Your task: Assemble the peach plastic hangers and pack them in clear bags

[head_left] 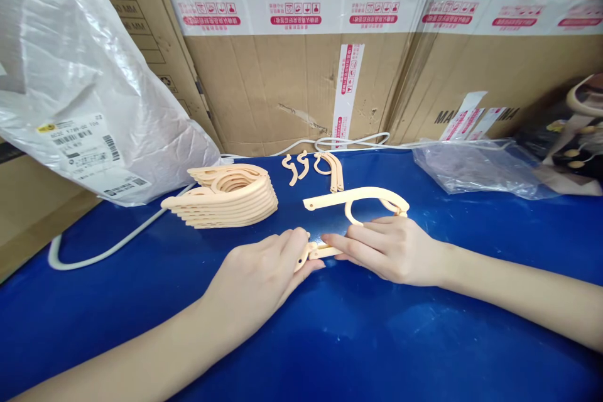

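Joining slim pale-peach plastic parts (325,252) seems the step in hand: at frame centre, left hand (261,270) and right hand (396,248) clamp fingers on opposite ends; the next move calls for steady alignment.

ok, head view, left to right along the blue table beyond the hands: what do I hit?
White plastic bag with label → stack of cream curved pieces → two small cream hooks → loose group of cream arms → clear plastic bag → dark item, unclear what.
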`<move>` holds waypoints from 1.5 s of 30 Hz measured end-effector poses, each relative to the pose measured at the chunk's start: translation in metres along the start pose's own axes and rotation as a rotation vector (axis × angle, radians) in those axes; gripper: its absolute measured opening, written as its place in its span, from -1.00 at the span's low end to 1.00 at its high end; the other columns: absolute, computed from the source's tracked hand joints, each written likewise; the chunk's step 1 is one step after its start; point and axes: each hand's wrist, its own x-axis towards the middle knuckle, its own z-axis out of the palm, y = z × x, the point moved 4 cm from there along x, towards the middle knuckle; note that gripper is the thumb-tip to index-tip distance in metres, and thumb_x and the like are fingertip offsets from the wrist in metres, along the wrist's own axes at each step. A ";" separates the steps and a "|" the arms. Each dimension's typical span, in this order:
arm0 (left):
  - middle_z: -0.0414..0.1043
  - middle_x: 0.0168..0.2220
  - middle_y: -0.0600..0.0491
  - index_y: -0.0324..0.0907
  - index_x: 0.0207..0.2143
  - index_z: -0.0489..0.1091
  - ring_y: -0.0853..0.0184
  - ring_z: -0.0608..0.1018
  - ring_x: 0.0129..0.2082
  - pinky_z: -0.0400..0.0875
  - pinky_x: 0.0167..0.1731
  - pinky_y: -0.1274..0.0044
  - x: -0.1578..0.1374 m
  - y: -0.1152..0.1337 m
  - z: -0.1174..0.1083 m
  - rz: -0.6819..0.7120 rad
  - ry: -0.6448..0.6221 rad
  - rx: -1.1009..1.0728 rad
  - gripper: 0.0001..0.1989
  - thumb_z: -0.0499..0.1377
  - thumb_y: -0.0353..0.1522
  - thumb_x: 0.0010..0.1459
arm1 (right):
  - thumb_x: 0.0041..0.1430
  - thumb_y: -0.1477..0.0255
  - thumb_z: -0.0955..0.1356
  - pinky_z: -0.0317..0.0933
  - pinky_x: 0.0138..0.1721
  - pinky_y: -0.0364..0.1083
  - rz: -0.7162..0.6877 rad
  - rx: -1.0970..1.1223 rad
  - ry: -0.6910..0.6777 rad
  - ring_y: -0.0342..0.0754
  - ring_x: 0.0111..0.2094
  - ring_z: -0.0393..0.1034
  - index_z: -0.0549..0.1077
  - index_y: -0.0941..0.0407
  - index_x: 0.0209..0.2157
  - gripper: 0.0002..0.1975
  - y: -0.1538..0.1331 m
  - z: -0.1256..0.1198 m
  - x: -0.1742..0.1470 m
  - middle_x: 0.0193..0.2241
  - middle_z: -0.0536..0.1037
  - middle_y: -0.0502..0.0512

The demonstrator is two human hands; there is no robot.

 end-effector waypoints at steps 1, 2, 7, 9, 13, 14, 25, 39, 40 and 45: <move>0.36 -0.60 0.17 -0.17 -0.41 0.19 0.41 0.49 -0.67 0.19 -0.70 0.57 0.000 0.000 0.000 -0.002 0.001 0.008 -0.60 -0.21 -0.20 0.43 | 0.42 0.49 0.18 0.11 -0.59 -0.16 0.000 0.001 -0.001 -0.22 -0.60 0.22 0.40 0.26 -0.06 -0.77 0.000 0.000 0.000 -0.57 0.38 -0.10; 0.36 -0.60 0.17 -0.17 -0.41 0.19 0.41 0.49 -0.68 0.18 -0.71 0.56 0.000 0.000 0.000 -0.005 0.003 0.012 -0.61 -0.20 -0.21 0.43 | 0.41 0.49 0.19 0.10 -0.60 -0.16 0.000 0.003 -0.002 -0.22 -0.60 0.22 0.40 0.26 -0.06 -0.78 0.000 0.000 -0.001 -0.57 0.38 -0.10; 0.39 -0.58 0.18 -0.17 -0.38 0.20 0.42 0.52 -0.66 0.20 -0.71 0.57 -0.003 -0.001 0.002 -0.022 -0.011 -0.022 -0.62 -0.20 -0.19 0.43 | 0.40 0.50 0.21 0.11 -0.60 -0.16 -0.015 0.013 -0.021 -0.21 -0.59 0.23 0.39 0.27 -0.02 -0.78 0.000 0.002 -0.002 -0.56 0.38 -0.10; 0.39 -0.59 0.18 -0.17 -0.38 0.20 0.42 0.52 -0.66 0.20 -0.72 0.57 -0.003 -0.001 0.002 -0.024 -0.010 -0.022 -0.61 -0.20 -0.19 0.43 | 0.40 0.50 0.20 0.11 -0.59 -0.16 -0.016 0.018 -0.027 -0.21 -0.59 0.22 0.38 0.26 -0.02 -0.77 0.000 0.002 -0.002 -0.55 0.38 -0.09; 0.41 -0.58 0.17 -0.17 -0.37 0.21 0.41 0.53 -0.66 0.21 -0.71 0.57 -0.002 -0.001 0.002 -0.020 -0.009 -0.026 -0.61 -0.20 -0.18 0.43 | 0.41 0.48 0.20 0.09 -0.59 -0.15 -0.013 0.022 -0.030 -0.22 -0.60 0.22 0.39 0.25 -0.01 -0.76 0.000 0.002 -0.003 -0.55 0.38 -0.10; 0.41 -0.57 0.17 -0.18 -0.36 0.21 0.41 0.53 -0.65 0.22 -0.71 0.57 -0.002 -0.001 0.002 -0.018 -0.011 -0.032 -0.61 -0.21 -0.18 0.43 | 0.41 0.48 0.20 0.09 -0.59 -0.15 -0.011 0.023 -0.030 -0.23 -0.60 0.21 0.39 0.24 -0.01 -0.76 0.000 0.002 -0.003 -0.55 0.38 -0.10; 0.37 -0.60 0.18 -0.19 -0.42 0.21 0.46 0.50 -0.68 0.19 -0.71 0.58 -0.003 0.001 0.000 -0.020 0.010 -0.036 -0.56 -0.22 -0.17 0.43 | 0.40 0.45 0.21 0.07 -0.61 -0.16 -0.003 0.062 0.009 -0.21 -0.61 0.20 0.40 0.24 -0.03 -0.77 0.000 0.000 -0.003 -0.56 0.40 -0.09; 0.36 -0.62 0.18 -0.19 -0.40 0.20 0.46 0.49 -0.70 0.17 -0.73 0.61 -0.004 0.001 -0.001 -0.039 -0.006 -0.045 -0.57 -0.24 -0.17 0.43 | 0.38 0.45 0.25 0.05 -0.61 -0.15 -0.003 0.065 0.013 -0.22 -0.62 0.18 0.40 0.25 -0.02 -0.77 0.001 -0.001 -0.002 -0.55 0.39 -0.10; 0.37 -0.61 0.18 -0.19 -0.39 0.20 0.46 0.50 -0.69 0.17 -0.73 0.61 -0.003 0.001 -0.001 -0.037 -0.010 -0.046 -0.57 -0.24 -0.17 0.43 | 0.38 0.45 0.24 0.05 -0.61 -0.15 -0.003 0.067 0.012 -0.22 -0.62 0.18 0.40 0.25 -0.02 -0.77 0.001 -0.001 -0.002 -0.55 0.39 -0.10; 0.43 -0.55 0.13 -0.21 -0.31 0.22 0.41 0.54 -0.65 0.21 -0.73 0.58 -0.005 0.000 0.002 0.021 -0.058 -0.022 -0.59 -0.26 -0.20 0.44 | 0.40 0.49 0.20 0.06 -0.60 -0.15 -0.022 0.061 -0.005 -0.22 -0.60 0.22 0.41 0.26 -0.03 -0.76 0.000 -0.001 -0.002 -0.56 0.39 -0.09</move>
